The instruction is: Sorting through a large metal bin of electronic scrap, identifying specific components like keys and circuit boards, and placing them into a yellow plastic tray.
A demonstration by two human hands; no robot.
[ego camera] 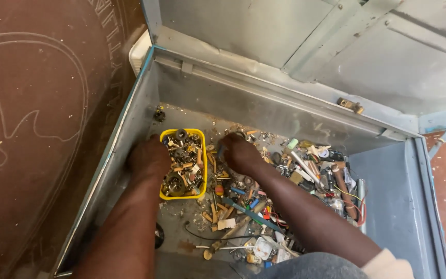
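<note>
A large grey sheet-metal trunk [264, 111] stands with its lid up, the floor littered with small parts. Inside at the left sits a yellow rectangular plastic tray [201, 155] heaped with dark metal fittings. The left hand [148, 157] rests against its left edge, the right hand [238, 152] in the scattered hardware [285, 186] just beside it; both point downward, and whether their fingers are closed cannot be told.

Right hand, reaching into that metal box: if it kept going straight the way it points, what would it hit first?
The right hand points toward the far left of the box. Small bits of scrap lie right by it; beyond them, probably the box's back wall. The yellow tray sits just left of that line; depth is hard to judge.
</note>
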